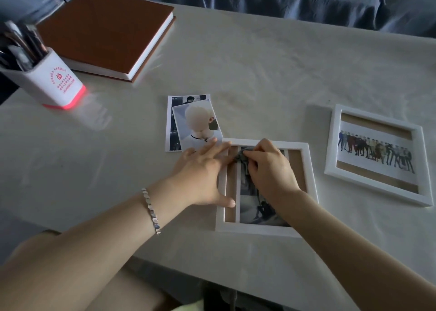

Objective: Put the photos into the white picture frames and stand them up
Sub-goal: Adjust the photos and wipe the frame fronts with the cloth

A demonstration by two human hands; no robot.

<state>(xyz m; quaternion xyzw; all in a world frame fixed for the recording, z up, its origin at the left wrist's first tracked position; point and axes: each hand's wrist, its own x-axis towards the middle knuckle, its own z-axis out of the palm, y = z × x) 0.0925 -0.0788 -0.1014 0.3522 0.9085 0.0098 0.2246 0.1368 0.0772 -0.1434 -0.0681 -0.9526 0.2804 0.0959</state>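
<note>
Framed photo [252, 212], long axis apparently near-to-far.

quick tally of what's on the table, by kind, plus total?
White picture frames: 2, near frame, far frame
Photos: 4, near-frame photo, far-frame photo, top loose photo, lower loose photo
Book: 1
Pen holder: 1
Total: 8
</note>
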